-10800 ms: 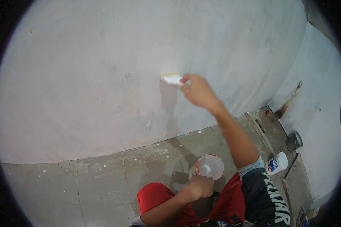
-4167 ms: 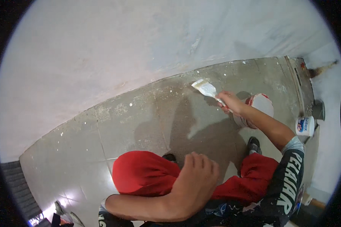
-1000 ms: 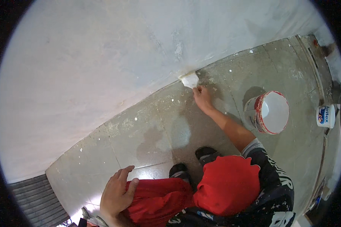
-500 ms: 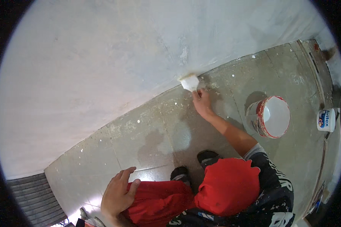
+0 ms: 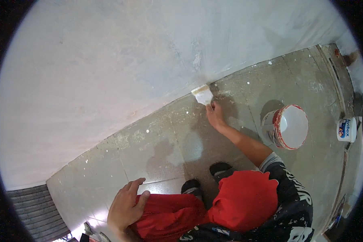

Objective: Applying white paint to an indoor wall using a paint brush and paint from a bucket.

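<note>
My right hand (image 5: 215, 115) grips the handle of a wide, flat paintbrush (image 5: 203, 95) coated in white. Its bristle end lies against the foot of the pale wall (image 5: 121, 60), right where wall and floor meet. Over my left knee, my left hand (image 5: 127, 205) hangs with its fingers stretched out and holds nothing. To the right of my right forearm stands a white bucket (image 5: 275, 121) with a red, paint-smeared rim, and white paint (image 5: 296, 127) shows inside it.
Grey tiled floor (image 5: 149, 161) with white drips runs along the wall. A smaller white tub (image 5: 346, 129) stands at the far right, beside a floor track (image 5: 336, 86). Dark ribbed material (image 5: 38, 211) lies at the lower left. My red-trousered knees (image 5: 246, 197) are bent below.
The brush and my right hand have come slightly down toward me, from the wall's lower edge to the floor line. My left hand stays where it was.
</note>
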Demonstrator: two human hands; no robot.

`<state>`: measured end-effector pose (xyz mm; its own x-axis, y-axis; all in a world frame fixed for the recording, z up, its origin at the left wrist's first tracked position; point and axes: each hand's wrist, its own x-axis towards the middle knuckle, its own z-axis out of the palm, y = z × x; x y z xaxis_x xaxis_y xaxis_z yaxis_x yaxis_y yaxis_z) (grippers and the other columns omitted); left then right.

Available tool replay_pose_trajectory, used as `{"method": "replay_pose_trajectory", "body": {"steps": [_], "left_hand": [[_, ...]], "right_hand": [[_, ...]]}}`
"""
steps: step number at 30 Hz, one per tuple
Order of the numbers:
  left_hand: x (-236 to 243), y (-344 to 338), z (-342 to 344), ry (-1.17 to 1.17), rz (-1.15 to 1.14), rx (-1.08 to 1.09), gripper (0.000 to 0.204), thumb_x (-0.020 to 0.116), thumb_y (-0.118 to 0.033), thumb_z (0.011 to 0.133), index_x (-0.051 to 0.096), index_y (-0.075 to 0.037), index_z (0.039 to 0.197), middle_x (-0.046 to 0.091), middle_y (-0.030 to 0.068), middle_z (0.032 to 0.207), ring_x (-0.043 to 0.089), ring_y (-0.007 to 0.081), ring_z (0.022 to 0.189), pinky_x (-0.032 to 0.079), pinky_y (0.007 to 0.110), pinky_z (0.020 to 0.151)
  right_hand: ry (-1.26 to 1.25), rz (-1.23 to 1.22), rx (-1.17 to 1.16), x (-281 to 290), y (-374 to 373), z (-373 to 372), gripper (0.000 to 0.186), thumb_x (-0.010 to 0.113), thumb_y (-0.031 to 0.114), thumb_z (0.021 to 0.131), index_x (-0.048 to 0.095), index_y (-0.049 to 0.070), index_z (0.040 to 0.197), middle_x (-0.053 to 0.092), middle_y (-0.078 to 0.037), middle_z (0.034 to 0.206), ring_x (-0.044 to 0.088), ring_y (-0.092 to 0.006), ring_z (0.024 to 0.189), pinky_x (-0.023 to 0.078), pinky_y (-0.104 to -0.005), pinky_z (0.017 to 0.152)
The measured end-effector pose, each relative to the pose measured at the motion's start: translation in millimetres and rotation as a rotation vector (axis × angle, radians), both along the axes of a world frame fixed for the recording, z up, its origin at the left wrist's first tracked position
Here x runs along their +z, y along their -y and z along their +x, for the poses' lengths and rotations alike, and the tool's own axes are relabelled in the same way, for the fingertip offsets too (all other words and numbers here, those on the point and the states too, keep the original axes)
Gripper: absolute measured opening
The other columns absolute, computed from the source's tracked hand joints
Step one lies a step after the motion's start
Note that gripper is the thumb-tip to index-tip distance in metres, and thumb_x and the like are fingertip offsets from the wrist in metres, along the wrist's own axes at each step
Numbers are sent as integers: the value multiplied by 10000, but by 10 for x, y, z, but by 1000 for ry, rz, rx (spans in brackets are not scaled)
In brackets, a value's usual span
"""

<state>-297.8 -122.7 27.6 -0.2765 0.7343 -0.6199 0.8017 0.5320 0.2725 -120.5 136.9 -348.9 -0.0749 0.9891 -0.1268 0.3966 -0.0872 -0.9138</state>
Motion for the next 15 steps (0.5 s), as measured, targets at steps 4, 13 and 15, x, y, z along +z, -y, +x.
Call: {"method": "replay_pose_trajectory", "body": {"steps": [4,13,15], "left_hand": [[3,13,10,-23,9,-7,390,551,-216,914,517,-23,1251,577,210,1223,544,364,1160,428,415,980],[1,-5,11,-23,1,3,380,541,-230,922,518,-43,1252,582,197,1217,545,366,1156,428,415,975],[10,-29,30,-23,-1,-15,379,541,-227,923,516,-39,1251,584,199,1211,543,368,1157,428,415,977]], "right_hand": [[-32,-115,2,171,-76,3,309,570,246,874,587,-61,839,619,-234,734,624,-377,702,468,-447,658],[-462,88,22,1025,-52,105,229,559,223,934,547,13,841,492,14,649,436,-65,543,379,-247,493],[-319,94,18,712,-110,123,237,560,216,929,549,11,811,503,0,638,453,-80,552,382,-269,504]]}}
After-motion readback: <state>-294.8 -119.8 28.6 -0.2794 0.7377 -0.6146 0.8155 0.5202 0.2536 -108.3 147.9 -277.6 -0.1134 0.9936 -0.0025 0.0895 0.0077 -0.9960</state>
